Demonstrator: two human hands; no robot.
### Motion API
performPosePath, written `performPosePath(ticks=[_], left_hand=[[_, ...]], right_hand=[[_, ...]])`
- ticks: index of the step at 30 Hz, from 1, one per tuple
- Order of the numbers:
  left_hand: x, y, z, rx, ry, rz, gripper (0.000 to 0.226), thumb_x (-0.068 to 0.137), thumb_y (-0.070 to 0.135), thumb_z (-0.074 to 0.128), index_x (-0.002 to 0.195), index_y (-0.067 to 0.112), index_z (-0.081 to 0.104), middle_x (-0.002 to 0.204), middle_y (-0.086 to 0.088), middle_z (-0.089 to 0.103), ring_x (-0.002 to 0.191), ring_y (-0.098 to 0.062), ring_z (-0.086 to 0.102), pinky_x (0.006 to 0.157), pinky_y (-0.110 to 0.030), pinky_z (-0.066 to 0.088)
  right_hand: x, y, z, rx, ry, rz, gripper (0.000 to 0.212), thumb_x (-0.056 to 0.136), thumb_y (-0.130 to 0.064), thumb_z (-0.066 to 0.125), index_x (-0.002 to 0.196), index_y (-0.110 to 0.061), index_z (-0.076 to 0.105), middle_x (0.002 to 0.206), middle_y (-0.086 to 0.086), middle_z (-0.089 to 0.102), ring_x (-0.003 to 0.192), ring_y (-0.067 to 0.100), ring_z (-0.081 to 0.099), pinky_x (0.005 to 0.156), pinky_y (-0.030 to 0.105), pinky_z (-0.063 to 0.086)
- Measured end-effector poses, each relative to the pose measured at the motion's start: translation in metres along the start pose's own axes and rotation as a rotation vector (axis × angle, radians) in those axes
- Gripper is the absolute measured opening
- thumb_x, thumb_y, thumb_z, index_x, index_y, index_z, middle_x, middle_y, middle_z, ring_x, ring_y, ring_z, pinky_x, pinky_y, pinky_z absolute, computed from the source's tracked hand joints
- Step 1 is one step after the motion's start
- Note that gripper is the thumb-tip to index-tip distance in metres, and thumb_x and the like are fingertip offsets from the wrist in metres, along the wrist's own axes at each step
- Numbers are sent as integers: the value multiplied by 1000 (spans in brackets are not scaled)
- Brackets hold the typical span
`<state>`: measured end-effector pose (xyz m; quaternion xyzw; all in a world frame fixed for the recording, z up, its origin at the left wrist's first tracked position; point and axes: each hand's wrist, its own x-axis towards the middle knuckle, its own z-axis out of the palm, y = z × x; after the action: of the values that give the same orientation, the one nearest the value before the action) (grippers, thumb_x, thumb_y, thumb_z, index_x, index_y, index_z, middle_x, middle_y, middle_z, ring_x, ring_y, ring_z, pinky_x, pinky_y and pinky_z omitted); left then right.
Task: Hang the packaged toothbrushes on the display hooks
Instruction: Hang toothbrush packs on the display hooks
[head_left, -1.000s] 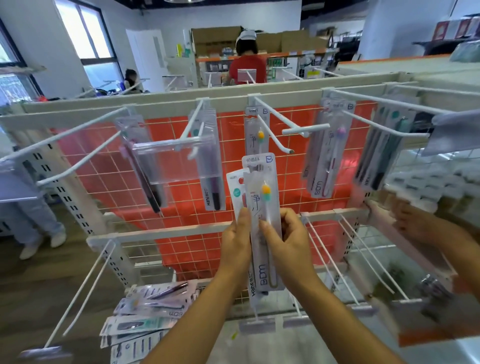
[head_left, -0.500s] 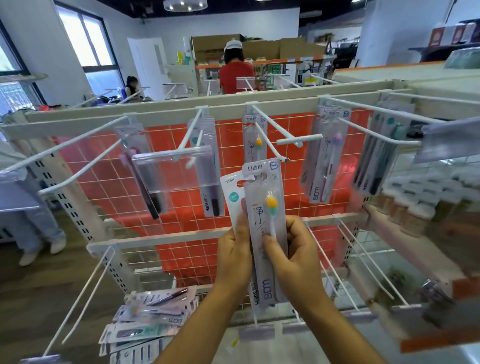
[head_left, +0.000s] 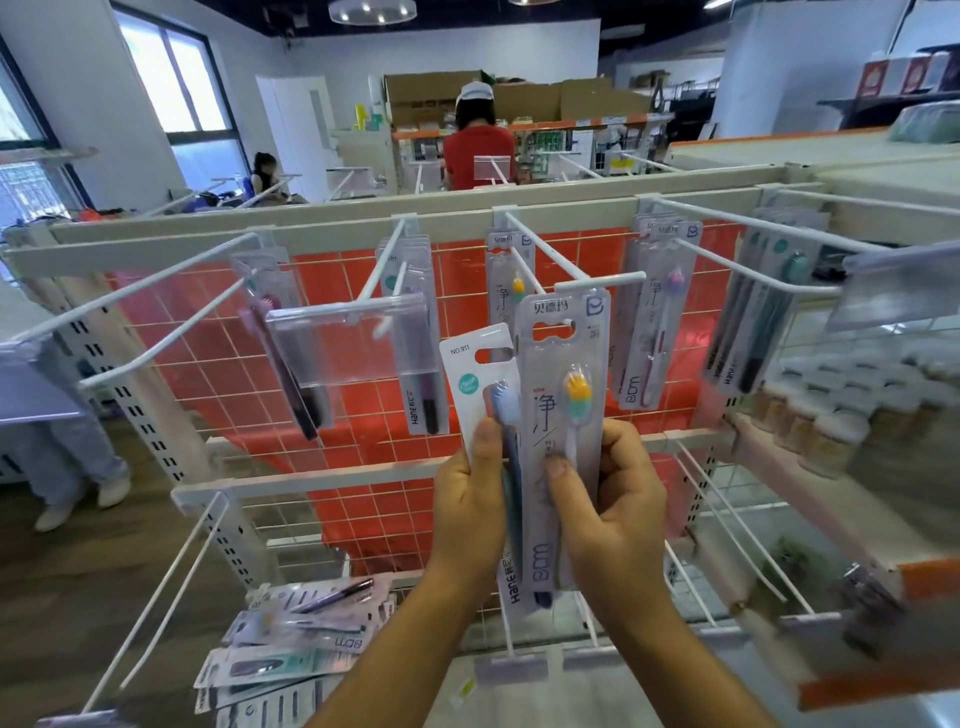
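Observation:
My right hand (head_left: 605, 504) grips a packaged toothbrush with a yellow-and-green head (head_left: 563, 395), held upright. Its hang hole sits just below and in front of the tip of the middle display hook (head_left: 540, 260). My left hand (head_left: 470, 499) holds a white packaged toothbrush marked NO.911 (head_left: 475, 374), partly tucked behind the other pack. One matching yellow-headed pack (head_left: 511, 280) hangs far back on that middle hook. More packs hang on the hooks to the left (head_left: 415, 332) and right (head_left: 657, 317).
A loose pile of packaged toothbrushes (head_left: 296, 644) lies on the lower shelf at the left. White hooks (head_left: 727, 519) jut out from the lower rail. Jars (head_left: 831, 415) fill a shelf at the right. A person in red (head_left: 478, 150) stands behind the rack.
Both hands have lifted the two packs higher and closer to the middle hook. The yellow-headed pack's hang hole now sits near the hook tip.

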<state>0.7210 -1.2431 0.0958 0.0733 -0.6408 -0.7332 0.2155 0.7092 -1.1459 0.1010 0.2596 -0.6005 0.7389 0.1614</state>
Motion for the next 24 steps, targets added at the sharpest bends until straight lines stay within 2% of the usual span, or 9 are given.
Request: performPosePath(ticks=[3, 5, 8, 10, 13, 17, 20, 22, 24], left_hand=[[1, 1, 1, 3, 15, -13, 58, 83, 57, 38, 110, 16, 68, 100, -6, 74, 95, -25, 71, 79, -39, 60], [2, 2, 0, -9, 18, -20, 59, 83, 56, 39, 112, 14, 68, 100, -5, 74, 95, -23, 71, 78, -36, 60], [3, 2, 0, -26, 18, -24, 60, 83, 55, 40, 113, 11, 67, 100, -6, 75, 93, -22, 72, 72, -29, 60], [5, 2, 0, -27, 19, -22, 59, 83, 54, 40, 111, 10, 67, 97, -5, 75, 90, -21, 72, 69, -27, 59], [8, 0, -1, -11, 36, -15, 60, 82, 55, 40, 111, 10, 67, 95, -3, 75, 89, -20, 72, 66, -24, 58], [10, 0, -2, -20, 33, -4, 59, 83, 53, 40, 110, 7, 67, 91, -2, 76, 85, -16, 72, 62, -19, 55], [10, 0, -2, -23, 25, 8, 58, 83, 52, 40, 107, 7, 67, 88, -1, 75, 83, -16, 72, 62, -19, 55], [10, -1, -2, -16, 23, 14, 57, 83, 51, 41, 106, 7, 68, 89, -1, 75, 84, -16, 72, 64, -20, 55], [10, -1, -3, -15, 28, 16, 54, 83, 50, 41, 106, 9, 68, 90, 1, 76, 85, -15, 72, 64, -19, 55]], right_hand=[[1, 1, -1, -23, 22, 17, 6, 80, -33, 60, 86, -36, 58, 72, 7, 59, 61, 29, 53, 52, 27, 50], [2, 3, -1, -39, 33, 27, 6, 83, -24, 61, 87, -27, 58, 73, 9, 58, 61, 29, 53, 52, 26, 50], [4, 4, 0, -34, 31, 45, 8, 83, -17, 59, 89, -21, 57, 74, 5, 60, 57, 19, 54, 51, 20, 49], [5, 4, 0, -31, 25, 45, 8, 83, -16, 58, 89, -22, 56, 75, 1, 62, 58, 11, 56, 52, 17, 49], [6, 6, 0, -35, 19, 50, 7, 84, -18, 58, 89, -22, 56, 77, 1, 63, 59, 16, 58, 52, 20, 51], [6, 7, -2, -36, 35, 67, 5, 84, -19, 58, 88, -21, 56, 76, -1, 63, 60, 7, 58, 52, 17, 50], [9, 11, -3, -57, 42, 93, 4, 85, -21, 58, 88, -22, 56, 75, 4, 61, 59, 13, 57, 52, 21, 52], [11, 14, -2, -62, 23, 102, 7, 89, -16, 61, 90, -22, 56, 79, 3, 63, 63, 17, 61, 55, 24, 55], [14, 17, 0, -71, 5, 109, 15, 92, -8, 61, 91, -22, 56, 80, -2, 65, 64, 12, 63, 57, 24, 55]])
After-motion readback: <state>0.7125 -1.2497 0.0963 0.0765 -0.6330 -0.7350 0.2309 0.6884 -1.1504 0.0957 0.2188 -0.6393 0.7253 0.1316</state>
